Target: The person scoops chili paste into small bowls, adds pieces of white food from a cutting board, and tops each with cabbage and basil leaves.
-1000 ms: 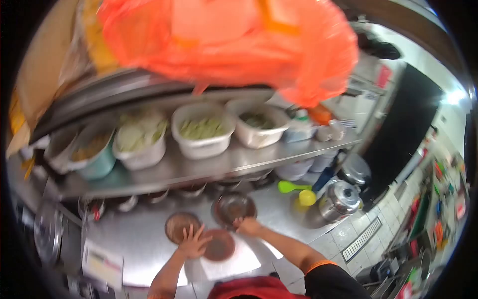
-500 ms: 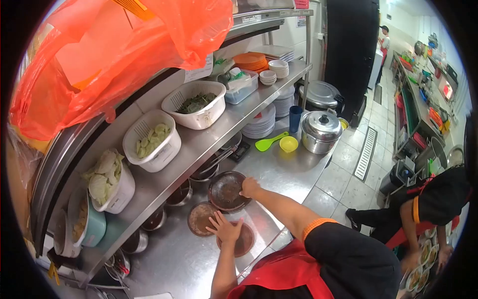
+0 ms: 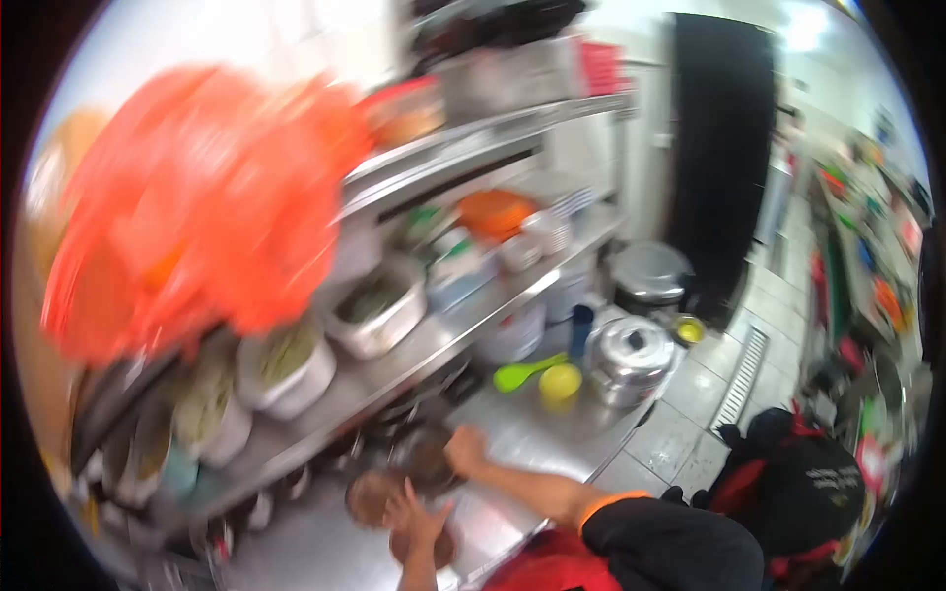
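- Left hand (image 3: 419, 519): grip wide, fingers spread, over the near edges of the brown dish (image 3: 367, 497) and red dish (image 3: 441, 548); blur hid whether it touched either.
- Right hand (image 3: 466, 451): at the right rim of the dark bowl (image 3: 419, 461), fingers bent; could not tell how tightly the grip closed, or whether it held the rim.
- All three vessels sat close together on the steel surface (image 3: 517, 433): dark bowl farthest from the person, brown dish to its left, red dish nearest the body.
- Green spoon (image 3: 510, 377) lay beyond the right hand, just beside the yellow cup (image 3: 560, 382).
- Lidded pot (image 3: 631, 360) stood at the surface's far right end, blue cup (image 3: 581, 327) near it.
- Shelf (image 3: 389, 384) above carried a row of tubs (image 3: 379, 320), some with greens, plus orange plates (image 3: 496, 213).
- Red bag (image 3: 207, 207) hung upper left.
- Co-worker (image 3: 788, 483), dark top, bent over at right, well apart from both hands.
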The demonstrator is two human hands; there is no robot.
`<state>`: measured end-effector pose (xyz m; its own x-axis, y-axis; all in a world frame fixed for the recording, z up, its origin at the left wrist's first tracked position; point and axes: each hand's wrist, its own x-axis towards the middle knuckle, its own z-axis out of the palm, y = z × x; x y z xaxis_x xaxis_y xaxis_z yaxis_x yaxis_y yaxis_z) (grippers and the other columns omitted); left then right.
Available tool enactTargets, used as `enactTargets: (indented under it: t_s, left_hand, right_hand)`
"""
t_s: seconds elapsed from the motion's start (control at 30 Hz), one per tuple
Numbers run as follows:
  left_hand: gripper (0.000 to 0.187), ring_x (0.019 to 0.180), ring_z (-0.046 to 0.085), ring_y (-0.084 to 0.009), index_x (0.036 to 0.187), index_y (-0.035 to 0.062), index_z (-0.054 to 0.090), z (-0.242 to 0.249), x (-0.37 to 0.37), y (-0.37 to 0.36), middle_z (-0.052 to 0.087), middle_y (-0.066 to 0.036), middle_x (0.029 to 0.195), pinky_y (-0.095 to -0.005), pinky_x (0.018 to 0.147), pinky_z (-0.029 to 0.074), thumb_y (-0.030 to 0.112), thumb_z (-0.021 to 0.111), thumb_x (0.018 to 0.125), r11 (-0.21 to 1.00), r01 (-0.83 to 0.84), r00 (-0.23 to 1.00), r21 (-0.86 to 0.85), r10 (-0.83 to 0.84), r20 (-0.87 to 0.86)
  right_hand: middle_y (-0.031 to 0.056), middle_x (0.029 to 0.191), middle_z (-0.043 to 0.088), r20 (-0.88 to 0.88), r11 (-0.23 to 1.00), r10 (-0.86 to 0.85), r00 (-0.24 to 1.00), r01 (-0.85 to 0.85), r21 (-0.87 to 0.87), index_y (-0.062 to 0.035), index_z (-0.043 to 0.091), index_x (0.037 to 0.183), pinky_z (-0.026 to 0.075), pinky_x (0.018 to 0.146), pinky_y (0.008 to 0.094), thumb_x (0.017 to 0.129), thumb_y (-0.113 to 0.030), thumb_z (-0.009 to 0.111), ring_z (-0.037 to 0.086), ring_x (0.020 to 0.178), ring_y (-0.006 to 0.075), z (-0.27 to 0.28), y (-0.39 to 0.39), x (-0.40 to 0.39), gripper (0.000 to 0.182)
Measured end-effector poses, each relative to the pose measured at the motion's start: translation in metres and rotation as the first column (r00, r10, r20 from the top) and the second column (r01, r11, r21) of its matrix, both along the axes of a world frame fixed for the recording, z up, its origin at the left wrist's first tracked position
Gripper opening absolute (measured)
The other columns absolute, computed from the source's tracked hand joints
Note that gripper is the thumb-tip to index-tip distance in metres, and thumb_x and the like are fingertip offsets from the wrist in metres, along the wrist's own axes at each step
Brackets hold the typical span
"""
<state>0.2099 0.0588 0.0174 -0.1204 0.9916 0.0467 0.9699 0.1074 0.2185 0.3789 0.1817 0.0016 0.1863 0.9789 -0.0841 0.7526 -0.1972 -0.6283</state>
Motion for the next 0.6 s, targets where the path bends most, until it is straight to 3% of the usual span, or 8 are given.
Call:
enactTargets:
  t_s: [0.03, 0.1, 0.13, 0.17, 0.23, 0.3, 0.5, 0.6]
  left_hand:
    - [0.117, 0.136, 0.039, -0.0432, 0.153, 0.0105, 0.033, -0.003, -0.005, 0.0, 0.046, -0.018, 0.148, -0.0622, 0.112, 0.026, 0.062, 0.084, 0.062, 0.997, 0.061, 0.998, 0.047, -0.061, 0.005]
    - [0.11, 0.134, 0.042, -0.0435, 0.15, 0.0079, 0.038, 0.022, 0.004, -0.003, 0.047, -0.019, 0.146, -0.0571, 0.111, 0.031, 0.056, 0.086, 0.064, 0.981, 0.186, 0.982, 0.048, -0.186, -0.01]
    - [0.11, 0.134, 0.042, -0.0435, 0.15, 0.008, 0.038, 0.031, 0.019, 0.006, 0.047, -0.019, 0.146, -0.0572, 0.111, 0.031, 0.056, 0.086, 0.064, 0.962, 0.263, 0.965, 0.077, -0.263, -0.01]
    - [0.109, 0.134, 0.041, -0.0435, 0.15, 0.008, 0.039, 0.036, 0.032, 0.011, 0.046, -0.019, 0.147, -0.0572, 0.112, 0.031, 0.056, 0.086, 0.064, 0.933, 0.345, 0.938, 0.099, -0.345, -0.012]
    - [0.109, 0.135, 0.041, -0.0435, 0.15, 0.0082, 0.039, 0.037, 0.067, 0.014, 0.046, -0.019, 0.147, -0.0572, 0.112, 0.031, 0.056, 0.086, 0.064, 0.854, 0.502, 0.862, 0.134, -0.506, -0.006]
    - [0.109, 0.135, 0.04, -0.0434, 0.15, 0.0083, 0.04, 0.029, 0.093, 0.014, 0.045, -0.019, 0.148, -0.0573, 0.112, 0.03, 0.056, 0.086, 0.064, 0.762, 0.634, 0.769, 0.134, -0.64, 0.001]
    - [0.108, 0.137, 0.038, -0.0434, 0.149, 0.0086, 0.041, 0.01, 0.127, -0.009, 0.043, -0.02, 0.149, -0.0574, 0.113, 0.03, 0.057, 0.086, 0.064, 0.486, 0.868, 0.483, 0.101, -0.874, 0.06]
    - [0.107, 0.137, 0.038, -0.0433, 0.148, 0.0088, 0.042, 0.004, 0.126, -0.024, 0.042, -0.02, 0.15, -0.0575, 0.113, 0.029, 0.057, 0.086, 0.064, 0.43, 0.899, 0.425, 0.078, -0.902, 0.075]
  right_hand:
    - [0.0313, 0.114, 0.061, 0.267, 0.98, 0.082, 0.96, -0.126, 0.153, 0.0073, 0.06, 0.113, 0.044, 0.091, 0.0616, 0.087, -0.012, 0.061, 0.065, 0.101, 0.044, -0.013, -0.007, -0.01, 0.033]
    - [0.0313, 0.095, 0.069, -0.159, 0.992, 0.007, 0.987, 0.013, 0.122, 0.0058, 0.041, 0.132, 0.046, 0.088, 0.0596, 0.095, -0.016, 0.048, 0.071, 0.092, 0.0404, 0.002, -0.009, -0.025, 0.043]
    - [0.03, 0.096, 0.071, -0.183, 0.999, 0.021, 0.983, -0.013, 0.044, 0.0044, 0.034, 0.135, 0.048, 0.086, 0.0604, 0.098, -0.016, 0.042, 0.072, 0.085, 0.0415, 0.012, -0.005, -0.024, 0.043]
    - [0.0294, 0.095, 0.071, -0.454, 0.991, -0.104, 0.885, 0.13, 0.027, 0.0052, 0.03, 0.141, 0.048, 0.086, 0.0624, 0.097, -0.015, 0.042, 0.072, 0.084, 0.0419, -0.017, 0.015, -0.034, 0.05]
    - [0.0295, 0.103, 0.069, -0.317, 0.996, 0.077, 0.945, -0.059, 0.068, 0.0028, 0.025, 0.149, 0.046, 0.095, 0.06, 0.097, -0.014, 0.044, 0.07, 0.094, 0.0425, 0.002, -0.006, -0.007, 0.057]
    - [0.0318, 0.112, 0.065, -0.022, 0.968, 0.007, 1.0, -0.001, 0.253, 0.0007, 0.021, 0.15, 0.044, 0.1, 0.0539, 0.088, -0.003, 0.051, 0.064, 0.106, 0.0445, -0.035, -0.025, 0.002, 0.069]
    - [0.0299, 0.109, 0.065, -0.311, 0.879, -0.256, 0.915, 0.354, 0.32, 0.0018, 0.024, 0.15, 0.044, 0.099, 0.0533, 0.083, -0.004, 0.059, 0.062, 0.106, 0.0466, -0.063, -0.166, 0.034, 0.076]
    - [0.0287, 0.104, 0.066, -0.365, 0.862, -0.422, 0.83, 0.492, 0.121, 0.0015, 0.026, 0.148, 0.044, 0.096, 0.058, 0.086, -0.005, 0.057, 0.062, 0.106, 0.0479, -0.048, -0.242, 0.016, 0.069]
